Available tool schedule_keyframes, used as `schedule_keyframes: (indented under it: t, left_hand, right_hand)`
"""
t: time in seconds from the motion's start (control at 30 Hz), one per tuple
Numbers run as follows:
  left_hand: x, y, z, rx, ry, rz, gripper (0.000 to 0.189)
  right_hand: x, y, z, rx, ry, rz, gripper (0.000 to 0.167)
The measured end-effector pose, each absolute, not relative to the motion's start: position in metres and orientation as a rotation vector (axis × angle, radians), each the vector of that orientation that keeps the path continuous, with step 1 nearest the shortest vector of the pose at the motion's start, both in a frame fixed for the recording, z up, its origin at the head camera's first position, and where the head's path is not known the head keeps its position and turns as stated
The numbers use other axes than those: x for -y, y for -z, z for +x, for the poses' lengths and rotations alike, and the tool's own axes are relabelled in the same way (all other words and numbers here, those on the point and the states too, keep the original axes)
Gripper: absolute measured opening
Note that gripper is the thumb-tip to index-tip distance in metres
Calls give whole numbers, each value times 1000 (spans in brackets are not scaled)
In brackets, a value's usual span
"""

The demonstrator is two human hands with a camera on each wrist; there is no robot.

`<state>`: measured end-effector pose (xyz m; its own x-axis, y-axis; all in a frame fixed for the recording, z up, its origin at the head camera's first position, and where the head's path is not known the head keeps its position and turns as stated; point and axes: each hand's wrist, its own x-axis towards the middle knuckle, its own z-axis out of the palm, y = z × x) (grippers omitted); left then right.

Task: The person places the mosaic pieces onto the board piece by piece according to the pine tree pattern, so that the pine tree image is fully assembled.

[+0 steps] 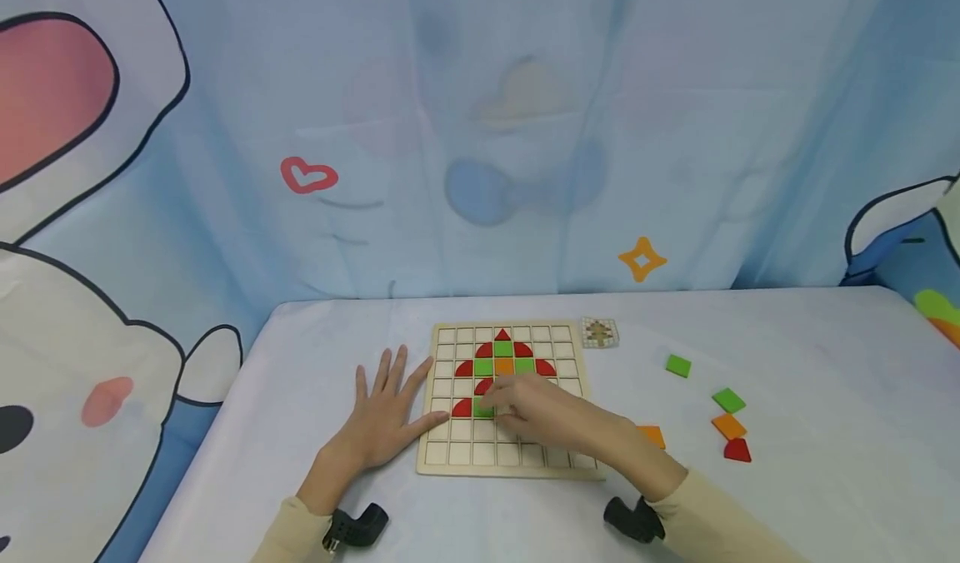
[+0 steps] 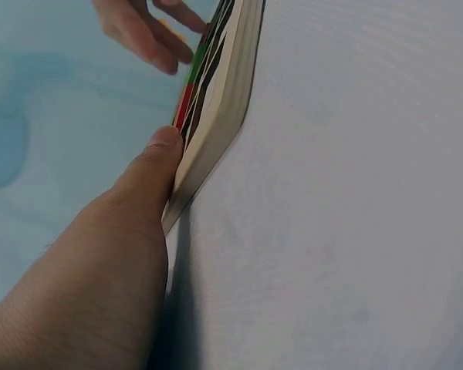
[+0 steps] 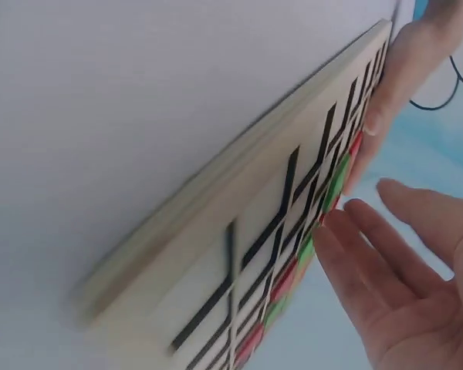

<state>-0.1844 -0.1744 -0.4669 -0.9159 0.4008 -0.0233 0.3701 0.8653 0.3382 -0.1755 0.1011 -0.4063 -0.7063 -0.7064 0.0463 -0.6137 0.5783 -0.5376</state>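
A wooden grid board (image 1: 438,469) lies on the white table, with red, green and orange tiles set in its squares in a stepped, tree-like shape. My left hand (image 1: 384,424) is spread at the board's left edge, its thumb (image 2: 151,166) resting on the rim. Over the middle of the board is my right hand (image 1: 534,409), fingertips at a green square tile (image 1: 483,408) beside a red quarter-round tile (image 1: 462,408). In the right wrist view the thumb (image 3: 428,212) stands apart from the extended fingers, which touch the tiles. The right hand hides part of the grid.
A small pattern card (image 1: 600,332) lies at the board's upper right. Loose to the right are green tiles (image 1: 678,366), an orange tile (image 1: 728,426) and a red tile (image 1: 737,450). Another orange tile (image 1: 652,435) is partly behind the right forearm. A printed curtain (image 1: 525,238) hangs behind.
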Motion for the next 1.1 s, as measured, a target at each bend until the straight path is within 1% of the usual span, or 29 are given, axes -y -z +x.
schedule_keyframes:
  t: [0.1, 0.23, 0.4, 0.5, 0.7, 0.77, 0.93, 1.1]
  left_hand:
    - [175, 467, -184, -2946, -504, 611, 85]
    - [175, 468, -185, -2956, -530, 636, 85]
    - [175, 469, -183, -2967, -562, 639, 85]
    - [175, 469, -182, -2973, -564, 639, 85]
    - [178, 474, -182, -2993, -589, 642, 86]
    - [179, 475, -182, -2995, -592, 641, 86]
    - [179, 478, -185, -2982, -582, 655, 87]
    - [177, 475, -185, -2991, -589, 667, 85]
  right_hand:
    - [-120, 402, -164, -2624, 749, -1155, 25]
    - [-151, 399, -142, -2665, 708, -1102, 26]
    - [-200, 408, -124, -2809, 707, -1063, 29]
    - [-227, 413, -118, -2893, 687, -966, 32]
    - [-255, 417, -124, -2903, 645, -885, 36]
    - [-258, 418, -129, -2855, 687, -881, 35]
    - [-261, 419, -139, -2779, 801, -755, 27]
    - [-258, 418, -143, -2769, 841, -573, 25]
